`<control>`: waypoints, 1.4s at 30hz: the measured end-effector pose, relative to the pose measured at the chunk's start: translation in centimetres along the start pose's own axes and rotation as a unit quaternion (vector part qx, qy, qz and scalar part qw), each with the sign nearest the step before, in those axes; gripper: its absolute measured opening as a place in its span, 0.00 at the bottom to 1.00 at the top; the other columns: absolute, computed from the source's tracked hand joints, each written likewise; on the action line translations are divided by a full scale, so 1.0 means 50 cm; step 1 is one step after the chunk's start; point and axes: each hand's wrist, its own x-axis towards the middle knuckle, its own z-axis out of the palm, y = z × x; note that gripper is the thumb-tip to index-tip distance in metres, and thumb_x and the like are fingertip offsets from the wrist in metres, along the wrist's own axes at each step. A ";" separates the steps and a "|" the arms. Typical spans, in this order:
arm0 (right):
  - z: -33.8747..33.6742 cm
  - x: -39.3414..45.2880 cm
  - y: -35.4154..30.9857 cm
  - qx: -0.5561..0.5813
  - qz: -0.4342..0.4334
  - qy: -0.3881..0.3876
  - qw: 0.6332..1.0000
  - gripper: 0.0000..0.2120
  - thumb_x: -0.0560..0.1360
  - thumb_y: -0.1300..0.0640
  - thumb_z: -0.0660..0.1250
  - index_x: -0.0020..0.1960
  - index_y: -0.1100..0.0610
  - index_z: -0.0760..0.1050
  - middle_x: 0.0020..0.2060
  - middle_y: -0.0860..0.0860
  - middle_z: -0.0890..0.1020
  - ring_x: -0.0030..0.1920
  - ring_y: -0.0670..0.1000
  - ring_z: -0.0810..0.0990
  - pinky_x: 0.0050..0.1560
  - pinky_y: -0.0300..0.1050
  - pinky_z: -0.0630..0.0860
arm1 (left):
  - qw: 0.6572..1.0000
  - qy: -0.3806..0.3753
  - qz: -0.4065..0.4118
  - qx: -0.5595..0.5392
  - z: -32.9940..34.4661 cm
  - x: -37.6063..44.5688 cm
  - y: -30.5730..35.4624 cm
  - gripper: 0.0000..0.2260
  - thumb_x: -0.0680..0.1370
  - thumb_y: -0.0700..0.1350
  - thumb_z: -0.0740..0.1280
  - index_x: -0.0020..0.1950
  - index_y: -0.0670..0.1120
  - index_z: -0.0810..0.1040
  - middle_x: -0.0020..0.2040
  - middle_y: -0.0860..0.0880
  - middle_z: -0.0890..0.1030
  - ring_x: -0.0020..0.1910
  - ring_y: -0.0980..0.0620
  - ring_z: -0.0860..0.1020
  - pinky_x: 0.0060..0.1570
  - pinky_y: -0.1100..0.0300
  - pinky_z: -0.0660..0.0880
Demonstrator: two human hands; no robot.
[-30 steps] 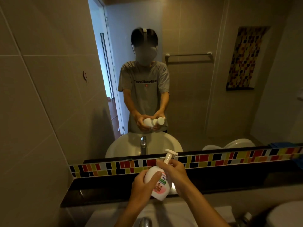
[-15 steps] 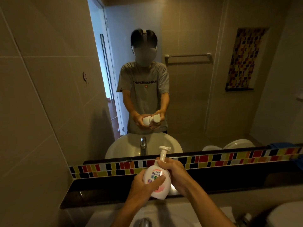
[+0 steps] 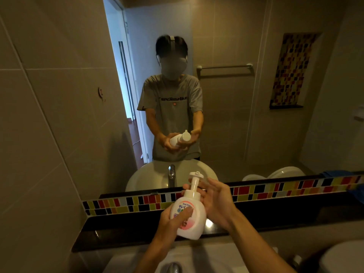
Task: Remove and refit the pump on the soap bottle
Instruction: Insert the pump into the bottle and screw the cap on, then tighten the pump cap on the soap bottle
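The left hand (image 3: 173, 219) is wrapped round the body of the soap bottle (image 3: 189, 217), thumb laid across the printed label, holding it just above the sink (image 3: 197, 259) and in front of the dark shelf (image 3: 137, 231); the bottle leans slightly, its base nearest the person and its top tipped toward the mirror (image 3: 236, 95); the right hand (image 3: 216, 201) is spread wide and loose beside the neck of the bottle, palm turned toward the collar, fingers (image 3: 214, 184) reaching behind the white stem, gripping nothing firmly as far as can be told; the pump (image 3: 194, 182) stands on the bottle with its collar seated on the shoulder and its nozzle pointing away, so by the look of it the pump is on; whether the thread is tight or partly undone cannot be told; my judgement is that the step in hand is the turning of the collar, with the right hand placed for a fresh grip; the next move calls for the right fingers to close round the collar, not the thin stem, while the left hand keeps the body from turning with it; behind, the strip of coloured tiles (image 3: 275, 189) runs under the mirror, and a tap (image 3: 173, 267) shows at the lower edge
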 end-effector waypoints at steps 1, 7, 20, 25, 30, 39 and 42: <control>0.007 -0.001 -0.005 -0.007 0.005 0.000 1.000 0.24 0.78 0.45 0.60 0.64 0.63 0.76 0.54 0.66 0.83 0.51 0.62 0.81 0.62 0.60 0.73 | 1.000 -0.007 0.006 0.005 -0.001 0.000 0.002 0.20 0.63 0.52 0.71 0.53 0.48 0.77 0.49 0.42 0.82 0.50 0.42 0.82 0.46 0.52 0.81; 0.024 0.001 -0.013 0.001 0.014 -0.027 1.000 0.23 0.78 0.42 0.61 0.61 0.60 0.75 0.43 0.61 0.82 0.44 0.59 0.81 0.49 0.54 0.78 | 0.996 0.029 0.056 0.062 0.014 -0.003 0.004 0.11 0.71 0.44 0.73 0.50 0.52 0.74 0.47 0.48 0.81 0.45 0.50 0.82 0.36 0.64 0.78; 0.024 0.009 -0.019 -0.086 0.017 -0.031 0.996 0.26 0.78 0.42 0.62 0.66 0.60 0.73 0.41 0.58 0.84 0.43 0.57 0.83 0.52 0.53 0.78 | 0.990 0.084 0.080 0.076 0.028 -0.010 -0.009 0.07 0.75 0.51 0.65 0.51 0.52 0.73 0.49 0.47 0.82 0.45 0.49 0.83 0.38 0.61 0.80; 0.026 0.012 -0.011 -0.086 0.014 -0.029 0.996 0.29 0.72 0.41 0.66 0.64 0.60 0.74 0.41 0.58 0.83 0.44 0.57 0.81 0.53 0.53 0.77 | 0.990 0.094 0.089 0.061 0.022 -0.010 -0.013 0.10 0.79 0.52 0.56 0.48 0.50 0.75 0.45 0.46 0.83 0.41 0.50 0.84 0.38 0.58 0.81; 0.026 0.018 -0.004 -0.083 0.014 -0.030 0.996 0.30 0.70 0.40 0.66 0.63 0.60 0.74 0.40 0.57 0.83 0.43 0.56 0.81 0.51 0.53 0.77 | 0.982 0.117 0.111 0.100 0.024 -0.014 -0.017 0.11 0.80 0.53 0.55 0.49 0.49 0.74 0.45 0.47 0.83 0.41 0.51 0.84 0.36 0.62 0.79; 0.026 0.019 -0.004 -0.107 0.011 0.003 0.994 0.25 0.76 0.41 0.62 0.62 0.60 0.75 0.40 0.57 0.84 0.41 0.55 0.82 0.48 0.51 0.79 | 0.994 0.035 0.077 0.070 0.005 -0.004 -0.029 0.12 0.72 0.57 0.62 0.52 0.53 0.74 0.48 0.48 0.83 0.43 0.51 0.85 0.37 0.62 0.80; 0.021 0.016 -0.006 -0.139 0.017 0.012 0.990 0.23 0.75 0.41 0.63 0.57 0.59 0.76 0.40 0.57 0.84 0.40 0.55 0.82 0.47 0.50 0.79 | 0.993 -0.062 0.038 0.087 -0.020 0.002 -0.032 0.19 0.67 0.56 0.70 0.56 0.54 0.75 0.53 0.49 0.83 0.49 0.51 0.84 0.44 0.58 0.82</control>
